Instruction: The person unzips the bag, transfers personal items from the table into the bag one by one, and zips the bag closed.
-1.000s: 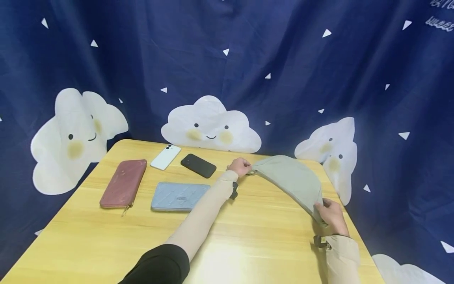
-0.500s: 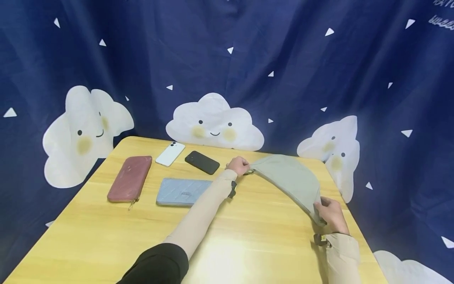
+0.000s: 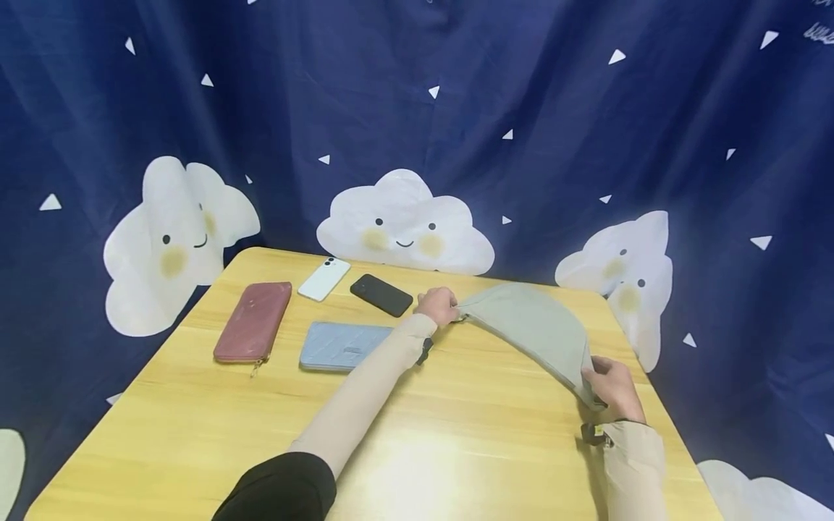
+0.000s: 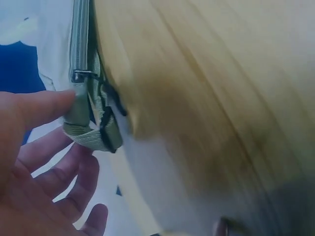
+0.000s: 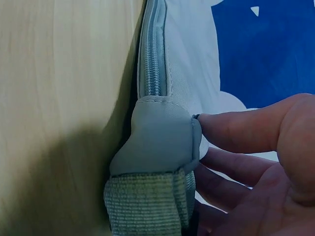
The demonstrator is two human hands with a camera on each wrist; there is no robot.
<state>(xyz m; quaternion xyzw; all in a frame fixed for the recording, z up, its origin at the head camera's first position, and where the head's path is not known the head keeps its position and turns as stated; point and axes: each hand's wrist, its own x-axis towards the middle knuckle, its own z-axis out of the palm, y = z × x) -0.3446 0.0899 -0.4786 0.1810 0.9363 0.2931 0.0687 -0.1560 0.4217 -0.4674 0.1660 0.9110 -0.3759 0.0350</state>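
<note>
A pale grey-green crescent-shaped waist bag [image 3: 528, 318] lies toward the right back of the wooden table, its zipper along the inner curve. My left hand [image 3: 439, 305] pinches its left end. In the left wrist view the thumb of that left hand [image 4: 49, 147] presses beside the zipper pull [image 4: 82, 75], close to a folded webbing strap [image 4: 93, 137]. At the other end, near the table's right edge, my right hand [image 3: 614, 387] pinches the corner. The right wrist view shows the right thumb [image 5: 246, 129] on the bag's side seam, above a wide webbing strap [image 5: 145, 204].
Left of my left arm lie a light blue quilted wallet [image 3: 339, 346], partly covered by the sleeve, and a dark red zip wallet [image 3: 254, 322]. Behind them are a white phone [image 3: 324, 279] and a black phone [image 3: 381, 294]. A navy curtain [image 3: 391, 87] hangs behind the table [image 3: 456, 434].
The whole head view has shifted, with the table items sliding slightly right and up in the picture. Both hands keep hold of the waist bag's ends, with little other movement.
</note>
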